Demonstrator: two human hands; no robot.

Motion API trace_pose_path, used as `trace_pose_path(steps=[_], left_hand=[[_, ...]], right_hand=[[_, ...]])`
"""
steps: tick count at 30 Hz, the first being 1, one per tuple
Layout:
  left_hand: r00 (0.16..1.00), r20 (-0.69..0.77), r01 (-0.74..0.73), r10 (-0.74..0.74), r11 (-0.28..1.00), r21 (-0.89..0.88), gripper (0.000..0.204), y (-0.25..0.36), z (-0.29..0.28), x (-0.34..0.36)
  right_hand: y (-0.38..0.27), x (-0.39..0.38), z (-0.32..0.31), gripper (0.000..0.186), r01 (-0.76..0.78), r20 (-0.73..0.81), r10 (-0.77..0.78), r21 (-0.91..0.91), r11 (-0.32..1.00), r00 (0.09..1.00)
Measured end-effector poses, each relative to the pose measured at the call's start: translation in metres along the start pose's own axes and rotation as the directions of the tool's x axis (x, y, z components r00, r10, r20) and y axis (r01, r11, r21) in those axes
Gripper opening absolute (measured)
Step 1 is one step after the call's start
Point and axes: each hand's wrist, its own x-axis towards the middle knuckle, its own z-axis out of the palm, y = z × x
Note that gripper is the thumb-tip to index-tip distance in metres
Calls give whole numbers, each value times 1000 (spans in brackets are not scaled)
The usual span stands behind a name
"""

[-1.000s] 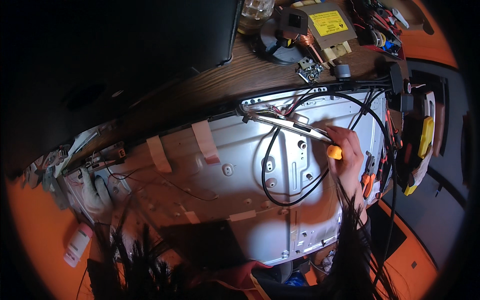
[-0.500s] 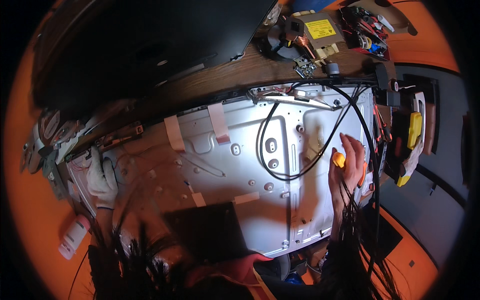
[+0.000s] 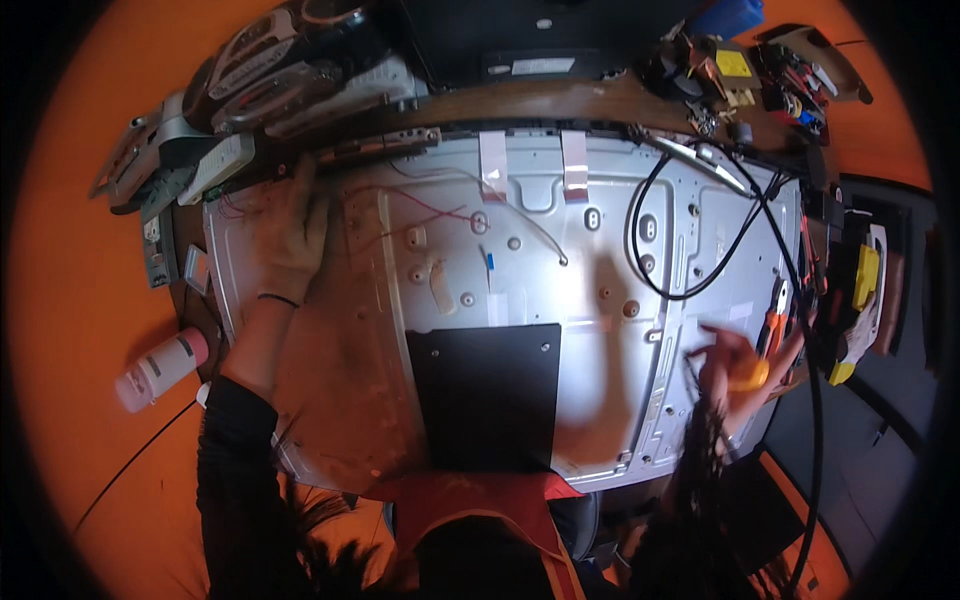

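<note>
A large silver metal back panel (image 3: 590, 260), seemingly of a flat screen, lies before me. My left hand (image 3: 290, 235), in a pale glove with a dark cuff, reaches over its far left corner. Its fingers stretch to the far edge, beside a dark strip (image 3: 370, 150) and thin red wires (image 3: 415, 197); the fingertips are partly in shadow. Above the panel's right side, my right hand (image 3: 735, 385) is closed around a yellow-handled tool (image 3: 750, 375), whose working end does not show. Orange-handled pliers (image 3: 774, 325) lie just beyond this hand.
A black cable (image 3: 640, 225) loops over the panel's right part and hangs down at the right. A black plate (image 3: 485, 395) covers the near middle. Two ribbon strips (image 3: 494, 165) cross the far edge. Speakers (image 3: 290, 70) and a parts box (image 3: 800, 85) stand behind.
My view has swung left, so the scene shifts right and down. My right hand has come nearer to me with the yellow-handled tool. My left hand stays at the far left corner.
</note>
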Motion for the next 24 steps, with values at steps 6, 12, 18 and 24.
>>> trace_pose_path(steps=[6,12,18,24], left_hand=[[993,29,118,-116,988,-95,51,-1,8,-6],[981,92,184,-169,966,-181,51,6,3,-3],[991,45,128,-128,992,-4,55,2,3,-5],[980,84,179,-182,983,50,56,-10,4,-12]], right_hand=[[6,102,33,41,218,39,-221,69,974,975],[61,164,-32,21,342,-41,-350,-134,930,936],[103,209,-62,33,293,72,-285,-261,920,956],[116,235,-53,29,358,33,-367,-316,878,929]])
